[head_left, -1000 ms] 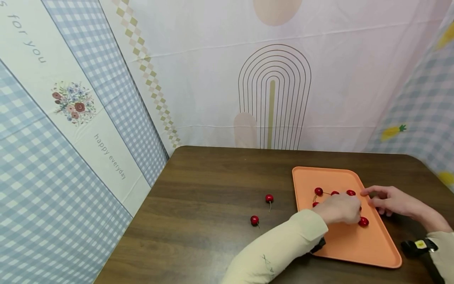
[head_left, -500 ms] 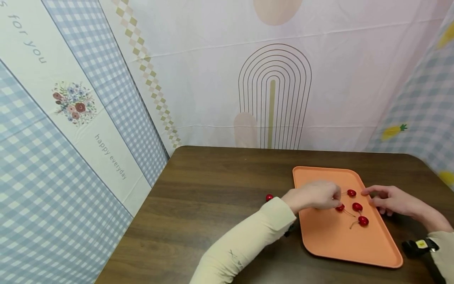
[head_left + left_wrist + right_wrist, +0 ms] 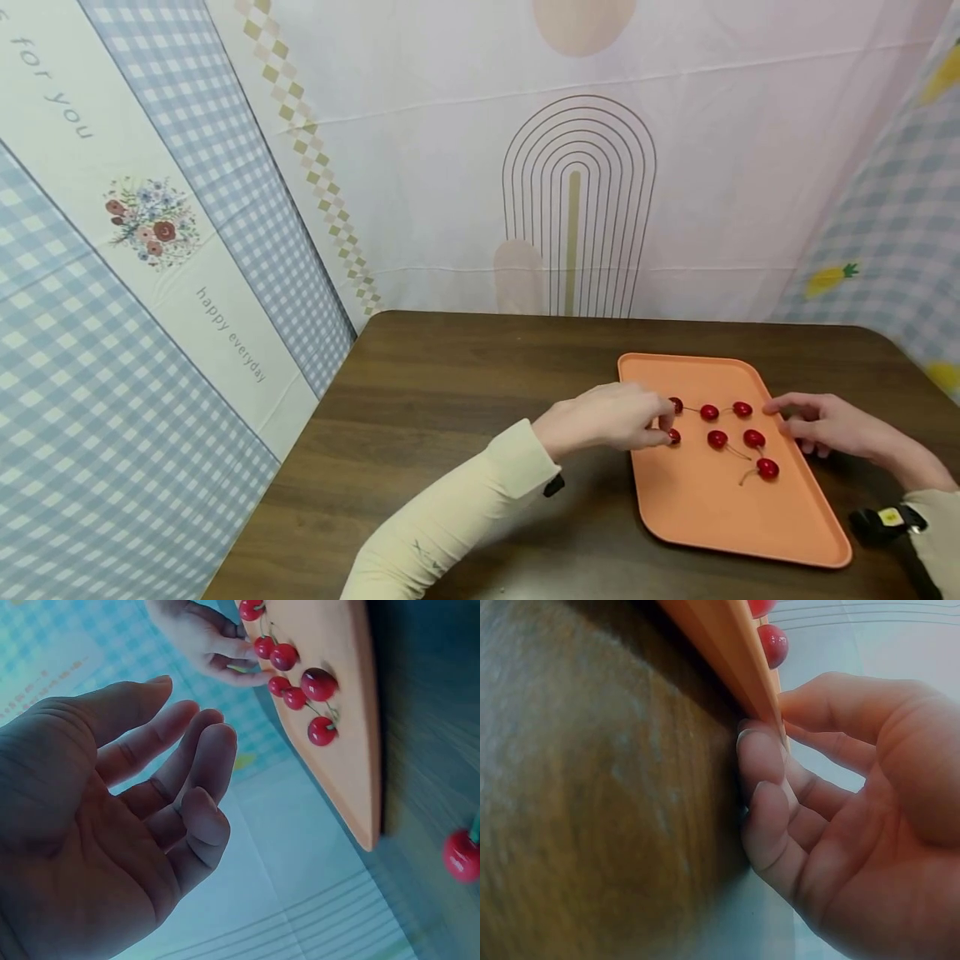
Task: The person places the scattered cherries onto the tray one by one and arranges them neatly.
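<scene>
Several red cherries (image 3: 717, 439) with thin stems lie on an orange tray (image 3: 735, 521). My left hand (image 3: 611, 415) is over the tray's left edge, beside the two leftmost cherries, and overlaps them in the head view. In the left wrist view its fingers (image 3: 214, 761) are loosely curled around nothing. My right hand (image 3: 840, 427) grips the tray's right rim. The right wrist view shows its thumb (image 3: 832, 701) at the upper side of the rim and the curled fingers (image 3: 763, 761) at the outer, lower side.
On the brown table (image 3: 420, 392), a loose cherry (image 3: 461, 855) lies beyond the tray in the left wrist view. The left arm covers part of the table in the head view. A patterned cloth (image 3: 420, 167) hangs behind the table.
My left hand has moved left from over the middle of the tray to its left edge, uncovering the cherries there. The right hand has stayed at the tray's rim.
</scene>
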Demonstrator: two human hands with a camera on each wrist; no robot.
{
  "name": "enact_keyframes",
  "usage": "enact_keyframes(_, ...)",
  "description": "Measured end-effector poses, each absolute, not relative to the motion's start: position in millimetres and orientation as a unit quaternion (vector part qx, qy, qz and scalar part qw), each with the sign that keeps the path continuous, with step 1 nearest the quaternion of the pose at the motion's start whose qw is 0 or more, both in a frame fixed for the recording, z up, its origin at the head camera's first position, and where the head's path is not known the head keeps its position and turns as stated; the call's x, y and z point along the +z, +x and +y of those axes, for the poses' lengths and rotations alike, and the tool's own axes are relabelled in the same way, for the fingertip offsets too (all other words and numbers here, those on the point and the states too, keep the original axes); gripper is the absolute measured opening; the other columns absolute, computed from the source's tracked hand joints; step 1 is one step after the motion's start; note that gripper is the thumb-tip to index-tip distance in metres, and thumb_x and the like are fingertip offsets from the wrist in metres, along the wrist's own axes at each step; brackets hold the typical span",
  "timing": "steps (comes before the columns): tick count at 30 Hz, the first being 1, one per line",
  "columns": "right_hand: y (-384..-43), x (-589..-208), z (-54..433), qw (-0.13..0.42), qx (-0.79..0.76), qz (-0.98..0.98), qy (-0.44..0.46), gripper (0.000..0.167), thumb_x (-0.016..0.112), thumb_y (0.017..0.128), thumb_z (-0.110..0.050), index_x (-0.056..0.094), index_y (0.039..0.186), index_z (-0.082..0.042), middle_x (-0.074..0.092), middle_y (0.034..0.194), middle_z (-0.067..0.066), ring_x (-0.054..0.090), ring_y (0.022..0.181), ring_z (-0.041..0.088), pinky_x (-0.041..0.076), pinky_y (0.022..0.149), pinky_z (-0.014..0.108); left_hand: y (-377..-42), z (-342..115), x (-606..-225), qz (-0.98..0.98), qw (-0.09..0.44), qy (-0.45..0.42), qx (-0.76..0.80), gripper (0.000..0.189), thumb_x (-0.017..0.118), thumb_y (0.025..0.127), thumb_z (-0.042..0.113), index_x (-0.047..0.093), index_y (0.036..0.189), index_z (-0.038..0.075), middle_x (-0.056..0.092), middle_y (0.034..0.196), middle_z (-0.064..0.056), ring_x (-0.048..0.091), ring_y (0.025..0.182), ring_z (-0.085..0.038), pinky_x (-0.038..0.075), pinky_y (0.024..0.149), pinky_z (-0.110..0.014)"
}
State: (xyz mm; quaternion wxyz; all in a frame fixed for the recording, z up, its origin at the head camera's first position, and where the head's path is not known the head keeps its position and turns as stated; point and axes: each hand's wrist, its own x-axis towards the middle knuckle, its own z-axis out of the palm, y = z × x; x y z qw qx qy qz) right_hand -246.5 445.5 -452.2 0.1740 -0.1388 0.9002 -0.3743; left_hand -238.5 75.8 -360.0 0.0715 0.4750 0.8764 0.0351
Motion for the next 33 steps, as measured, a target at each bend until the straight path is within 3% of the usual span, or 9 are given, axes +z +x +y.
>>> enact_keyframes(6, -245, -450, 443, 0.176, -0.367, 0.903, -0.136, 0.037, 0.053, 0.1, -0.017, 0.051, 0.128, 0.007, 0.057, 0.075, 0.0, 0.056, 0.062, 0.019, 0.048, 0.053, 0.03, -240, 47, -369, 0.878, 0.067, 0.473, 0.027, 0.007, 0.061, 0.097, 0.031, 0.063, 0.095, 0.024, 0.059, 0.083, 0.016, 0.053, 0.071, 0.0, 0.042, 0.061, -0.015)
enact_keyframes(12, -245, -450, 444, 0.176, -0.365, 0.905, -0.131, 0.04, 0.054, 0.1, -0.019, 0.05, 0.128, 0.009, 0.057, 0.076, 0.001, 0.057, 0.062, 0.018, 0.049, 0.053, 0.03, -246, 24, -380, 0.88, 0.072, 0.469, 0.033, 0.009, 0.061, 0.097, 0.031, 0.064, 0.095, 0.023, 0.059, 0.081, 0.014, 0.053, 0.068, -0.001, 0.04, 0.059, -0.015)
enact_keyframes(16, -245, -452, 444, 0.175, -0.366, 0.904, -0.134, 0.038, 0.054, 0.1, -0.018, 0.051, 0.128, 0.008, 0.057, 0.076, 0.001, 0.056, 0.062, 0.018, 0.049, 0.053, 0.03, -249, 13, -388, 0.897, 0.086, 0.432, 0.032, 0.016, 0.061, 0.096, 0.035, 0.064, 0.085, 0.024, 0.058, 0.072, 0.014, 0.052, 0.061, -0.003, 0.04, 0.053, -0.019)
enact_keyframes(22, -246, -452, 444, 0.175, -0.363, 0.906, -0.131, 0.035, 0.053, 0.101, -0.016, 0.051, 0.128, 0.006, 0.057, 0.077, 0.0, 0.056, 0.062, 0.018, 0.048, 0.054, 0.029, -252, 3, -399, 0.918, 0.13, 0.374, 0.019, 0.035, 0.062, 0.095, 0.04, 0.056, 0.066, 0.022, 0.044, 0.055, 0.01, 0.038, 0.047, -0.006, 0.029, 0.043, -0.022)
enact_keyframes(26, -245, -452, 443, 0.174, -0.36, 0.907, -0.129, 0.036, 0.053, 0.101, -0.016, 0.051, 0.128, 0.007, 0.057, 0.077, 0.0, 0.056, 0.062, 0.018, 0.048, 0.053, 0.029, -252, 2, -402, 0.929, 0.147, 0.339, 0.001, 0.033, 0.064, 0.093, 0.042, 0.058, 0.069, 0.02, 0.052, 0.061, 0.008, 0.048, 0.053, -0.008, 0.038, 0.048, -0.025)
enact_keyframes(29, -244, -452, 442, 0.174, -0.357, 0.909, -0.125, 0.037, 0.053, 0.1, -0.016, 0.051, 0.128, 0.007, 0.057, 0.077, 0.0, 0.056, 0.062, 0.017, 0.048, 0.054, 0.029, -253, 3, -406, 0.938, 0.149, 0.311, -0.014, 0.024, 0.065, 0.091, 0.044, 0.067, 0.086, 0.021, 0.065, 0.08, 0.006, 0.058, 0.066, -0.009, 0.046, 0.058, -0.029)
enact_keyframes(33, -244, -450, 443, 0.174, -0.363, 0.906, -0.129, 0.035, 0.053, 0.1, -0.015, 0.051, 0.128, 0.006, 0.057, 0.076, 0.0, 0.056, 0.061, 0.018, 0.048, 0.053, 0.029, -258, 2, -413, 0.948, 0.144, 0.283, -0.021, 0.024, 0.068, 0.09, 0.045, 0.071, 0.098, 0.023, 0.069, 0.095, 0.004, 0.062, 0.076, -0.011, 0.05, 0.063, -0.031)
